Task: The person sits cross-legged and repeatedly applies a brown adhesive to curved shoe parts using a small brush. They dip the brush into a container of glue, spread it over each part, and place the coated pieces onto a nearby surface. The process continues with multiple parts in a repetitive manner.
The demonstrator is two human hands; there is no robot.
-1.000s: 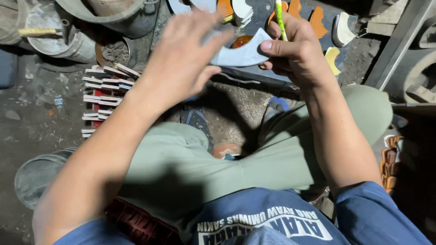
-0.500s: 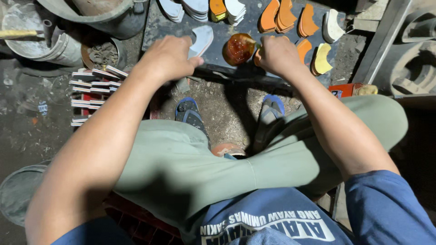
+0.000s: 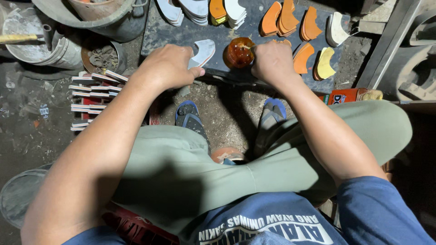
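My left hand (image 3: 167, 68) rests on the front edge of a dark board (image 3: 181, 32) and pinches a white curved sole piece (image 3: 203, 50) that lies flat on it. My right hand (image 3: 272, 61) is closed around a thin brush, whose tip (image 3: 245, 46) reaches into a small round jar of amber glue (image 3: 239, 53) standing on the board between the hands. Most of the brush is hidden by my fingers.
White pieces (image 3: 186, 9), orange pieces (image 3: 285, 18) and a yellow piece (image 3: 325, 64) lie further back on the board. A stack of flat strips (image 3: 91, 97), a tin (image 3: 102, 56) and buckets (image 3: 36, 45) are on the left. An orange bottle (image 3: 345, 96) lies on the right. My sandalled feet (image 3: 190, 115) are below.
Both hands came down from near the camera to the board. The white piece now lies on the board, and the brush went from upright in the air to the jar.
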